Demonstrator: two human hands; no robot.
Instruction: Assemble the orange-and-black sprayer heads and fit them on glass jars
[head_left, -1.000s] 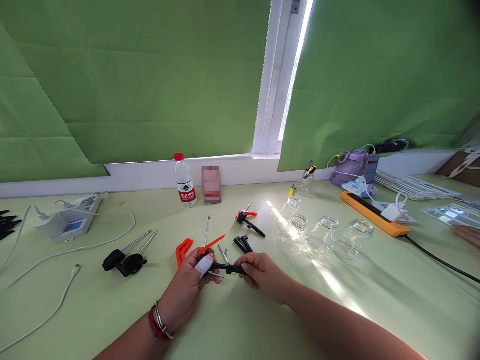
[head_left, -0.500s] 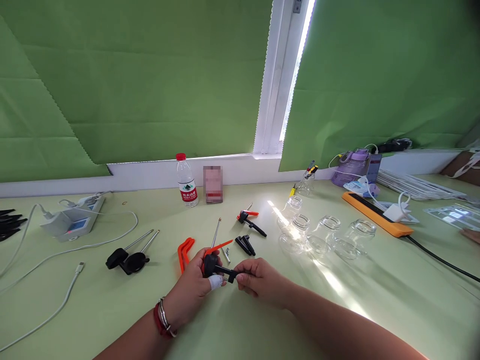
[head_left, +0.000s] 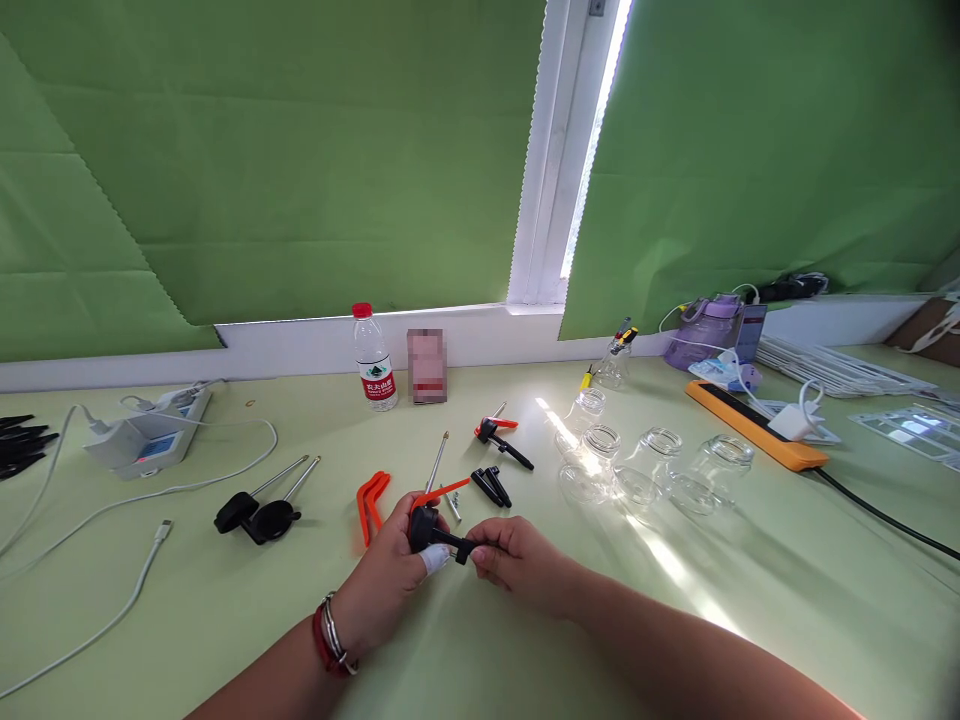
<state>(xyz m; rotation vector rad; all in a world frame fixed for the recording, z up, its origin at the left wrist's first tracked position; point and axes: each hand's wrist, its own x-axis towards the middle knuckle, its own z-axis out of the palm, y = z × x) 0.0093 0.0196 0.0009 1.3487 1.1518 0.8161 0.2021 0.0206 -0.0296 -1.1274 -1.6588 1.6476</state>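
My left hand (head_left: 386, 555) is closed around a black round cap (head_left: 422, 528) that has an orange lever (head_left: 442, 494) and a thin metal rod (head_left: 438, 462) sticking up from it. White tape wraps its thumb. My right hand (head_left: 521, 562) pinches the far end of the black handle (head_left: 450, 541) that juts from the cap; its fingertips hide that end. Just beyond lie small metal pins (head_left: 454, 505) and several short black handle pieces (head_left: 491, 486). Two orange levers (head_left: 369, 500) rest left of the cap, and a similar black-and-orange cap assembly (head_left: 495, 436) lies farther back.
Two black caps with rods (head_left: 259, 517) lie at left near white cables (head_left: 142, 590) and a power strip (head_left: 161, 435). A water bottle (head_left: 375, 365) and a pink box (head_left: 427, 368) stand behind. Several glass jars (head_left: 652, 465) and an orange-edged power strip (head_left: 750, 425) occupy the right.
Both hands keep the same hold on the cap and handle. The view has shifted very slightly; nothing else has visibly moved on the table.
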